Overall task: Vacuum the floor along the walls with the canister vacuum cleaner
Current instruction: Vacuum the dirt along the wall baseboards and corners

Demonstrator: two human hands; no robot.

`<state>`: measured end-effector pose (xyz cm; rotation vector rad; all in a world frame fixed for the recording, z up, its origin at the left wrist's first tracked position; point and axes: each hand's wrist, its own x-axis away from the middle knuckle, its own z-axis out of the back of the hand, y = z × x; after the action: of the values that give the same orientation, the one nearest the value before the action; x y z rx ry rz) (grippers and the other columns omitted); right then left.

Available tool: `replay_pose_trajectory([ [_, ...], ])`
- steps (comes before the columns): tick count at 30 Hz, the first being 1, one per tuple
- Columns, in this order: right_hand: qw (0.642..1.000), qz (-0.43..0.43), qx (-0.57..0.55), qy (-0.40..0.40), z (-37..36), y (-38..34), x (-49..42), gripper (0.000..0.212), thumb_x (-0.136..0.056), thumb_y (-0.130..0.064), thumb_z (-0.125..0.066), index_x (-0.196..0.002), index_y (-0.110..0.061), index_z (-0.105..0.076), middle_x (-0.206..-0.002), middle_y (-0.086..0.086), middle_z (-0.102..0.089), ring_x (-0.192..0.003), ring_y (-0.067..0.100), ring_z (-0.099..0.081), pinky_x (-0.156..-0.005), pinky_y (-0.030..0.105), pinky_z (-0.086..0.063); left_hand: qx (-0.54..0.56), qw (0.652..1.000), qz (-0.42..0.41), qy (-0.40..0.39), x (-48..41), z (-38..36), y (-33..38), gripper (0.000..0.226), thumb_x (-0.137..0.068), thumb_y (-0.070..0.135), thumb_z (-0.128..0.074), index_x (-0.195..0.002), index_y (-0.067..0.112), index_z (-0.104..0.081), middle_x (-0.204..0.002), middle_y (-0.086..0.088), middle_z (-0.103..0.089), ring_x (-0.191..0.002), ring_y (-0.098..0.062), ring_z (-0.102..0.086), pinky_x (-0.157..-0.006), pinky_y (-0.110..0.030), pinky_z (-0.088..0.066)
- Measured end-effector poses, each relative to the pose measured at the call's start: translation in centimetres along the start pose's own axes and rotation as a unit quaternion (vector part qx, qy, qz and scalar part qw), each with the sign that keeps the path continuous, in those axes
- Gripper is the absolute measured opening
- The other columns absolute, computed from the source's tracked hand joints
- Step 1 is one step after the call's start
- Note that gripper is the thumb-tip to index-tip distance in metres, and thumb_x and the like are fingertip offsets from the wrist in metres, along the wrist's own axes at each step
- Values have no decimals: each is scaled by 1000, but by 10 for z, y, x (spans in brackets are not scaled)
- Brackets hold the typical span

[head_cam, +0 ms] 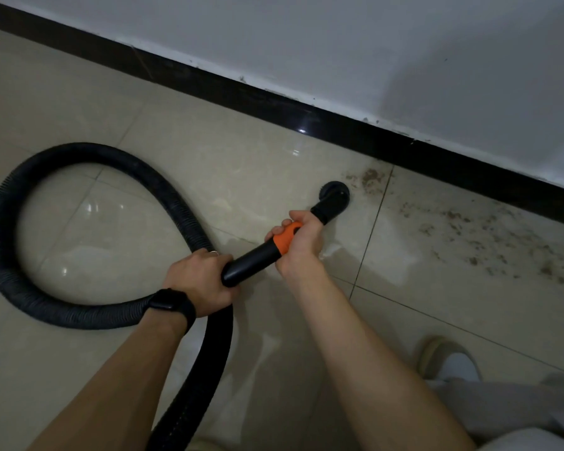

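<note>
Grips the wand (258, 260) two-handed. Left hand (199, 281) clenched round the rear end, right where the hose (85, 152) joins. Right hand (302, 242) wrapped round the orange collar (285, 239) further forward, on the side nearer the baseboard (274, 105). Wears a dark watch (171, 304) on the left wrist and a ring (213, 253) on a left finger.

Aims the wand diagonally at the baseboard. Has the round black nozzle (334, 195) down at the floor tile (209, 151), near the baseboard but clearly apart from it. Can't confirm actual contact with the tile.

Brown dirt specks (469, 232) scattered in a strip along the foot of the baseboard, starting just beside the nozzle and spreading past it, thicker close to the baseboard.

Hose lying in one wide loop on the tile, well out from the baseboard, passing under the left wrist and leaving the bottom edge of the view.

Beige shoe (443, 356) and grey trouser leg (502, 408) further out from the baseboard than both hands.

White wall (339, 43) directly above the baseboard, with a ragged paint edge at the joint.
</note>
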<state>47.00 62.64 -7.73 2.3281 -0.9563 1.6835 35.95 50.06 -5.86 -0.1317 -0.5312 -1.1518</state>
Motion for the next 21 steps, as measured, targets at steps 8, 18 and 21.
replay_pose_trajectory([
  [8,999,12,36,-22,-10,-18,-9,13,-82,-5,-59,-75,-12,-50,-60,1,-48,-41,15,-44,-46,24,-43,16,1000,13,0,-11,8,13,16,-78,44,-60,-88,33,-54,-83,7,-53,-78,-21,-56,-66,-29,-41],
  [18,1000,0,-28,11,38,10,7,13,-79,-4,-56,-72,-15,-50,-59,1,-49,-41,16,-43,-47,26,-42,-31,997,-38,-59,8,-12,5,35,-80,65,-56,-93,32,-61,-79,11,-50,-76,-13,-49,-65,-29,-40],
  [21,999,2,-38,13,47,7,11,16,-81,-5,-54,-70,-15,-50,-60,1,-48,-42,16,-42,-49,27,-42,-42,996,-54,-60,9,-20,9,42,-82,72,-49,-92,32,-60,-79,12,-52,-78,-12,-47,-64,-29,-40],
])
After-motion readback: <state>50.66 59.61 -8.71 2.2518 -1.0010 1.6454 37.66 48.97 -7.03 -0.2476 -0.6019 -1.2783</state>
